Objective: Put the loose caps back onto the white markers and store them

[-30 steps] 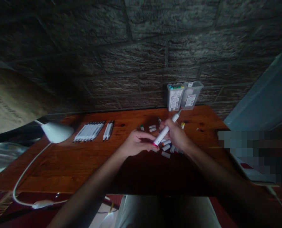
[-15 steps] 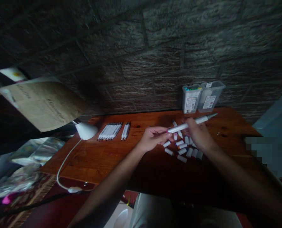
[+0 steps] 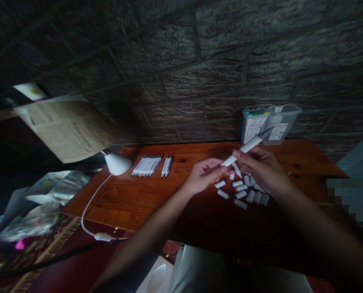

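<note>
The right hand (image 3: 265, 169) is holding a white marker (image 3: 244, 151) above the bench (image 3: 132, 207), its grip closing firmly round the barrel between thumb and fingers. The marker is slanting, its tapered grey end pointing up and away towards the clear tubs (image 3: 281, 131), its lower end reaching the left hand (image 3: 203, 176). That hand's thumb and fingers are bending close about this end, the grip nearly closing; whether they are pinching it or only touching, I cannot tell. White caps (image 3: 241, 194) are lying loose on the bench just below.

For good handling, the right hand should be steadying the barrel at its middle, staying clear of the tapered end, which is seemingly lacking a cap. The left should be working straight along the marker's length, since twisting sideways could be bending the tip or knocking caps about.
</note>
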Motion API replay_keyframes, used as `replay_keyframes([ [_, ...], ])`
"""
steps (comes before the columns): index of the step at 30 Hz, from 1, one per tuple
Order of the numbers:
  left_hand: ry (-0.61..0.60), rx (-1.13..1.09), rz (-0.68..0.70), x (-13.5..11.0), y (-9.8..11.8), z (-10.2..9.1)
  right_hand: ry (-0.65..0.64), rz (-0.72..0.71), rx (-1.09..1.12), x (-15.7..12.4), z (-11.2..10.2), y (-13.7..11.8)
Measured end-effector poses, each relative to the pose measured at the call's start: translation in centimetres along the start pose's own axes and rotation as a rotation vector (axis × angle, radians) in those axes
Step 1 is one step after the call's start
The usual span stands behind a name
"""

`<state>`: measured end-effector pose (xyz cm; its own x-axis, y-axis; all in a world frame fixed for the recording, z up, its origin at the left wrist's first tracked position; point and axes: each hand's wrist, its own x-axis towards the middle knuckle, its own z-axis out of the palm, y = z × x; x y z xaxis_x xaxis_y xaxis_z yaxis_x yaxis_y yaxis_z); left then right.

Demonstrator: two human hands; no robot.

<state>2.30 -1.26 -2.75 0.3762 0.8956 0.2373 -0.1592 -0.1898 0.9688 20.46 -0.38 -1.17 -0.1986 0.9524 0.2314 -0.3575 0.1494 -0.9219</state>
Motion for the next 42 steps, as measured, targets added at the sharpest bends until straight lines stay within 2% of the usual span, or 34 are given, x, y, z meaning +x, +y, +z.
replay_keyframes([
  [3, 0.024, -0.005, 0.012, 0.1, 0.1, -0.2, 0.004, -0.027, 0.043, 0.1, 0.0, -0.3],
  [8, 0.093, 0.016, 0.031, 0.2, 0.1, -0.6, 0.213, -0.033, 0.106, 0.7, -0.8, -1.7],
  [15, 0.192, 0.043, 0.024, 0.4, -0.1, -0.9, 0.410, -0.008, 0.324, 1.3, -0.8, -2.4],
  [20, 0.178, 0.024, 0.057, 0.4, -0.2, -0.8, 0.319, -0.070, 0.304, 1.1, -0.8, -2.2],
  [25, 0.189, 0.053, 0.068, 0.5, -0.2, -0.7, 0.182, 0.060, 0.340, 0.7, -0.9, -2.8],
  [28, 0.185, 0.093, 0.080, 0.4, -0.1, -0.6, 0.120, 0.024, 0.282, 0.4, -0.6, -2.8],
  [37, 0.153, 0.151, 0.087, 0.3, -0.1, -0.4, 0.156, -0.058, 0.178, 0.6, 0.0, -2.2],
  [42, 0.166, 0.127, 0.099, 0.3, 0.0, -0.4, 0.171, -0.055, 0.132, 0.6, -0.1, -2.1],
])
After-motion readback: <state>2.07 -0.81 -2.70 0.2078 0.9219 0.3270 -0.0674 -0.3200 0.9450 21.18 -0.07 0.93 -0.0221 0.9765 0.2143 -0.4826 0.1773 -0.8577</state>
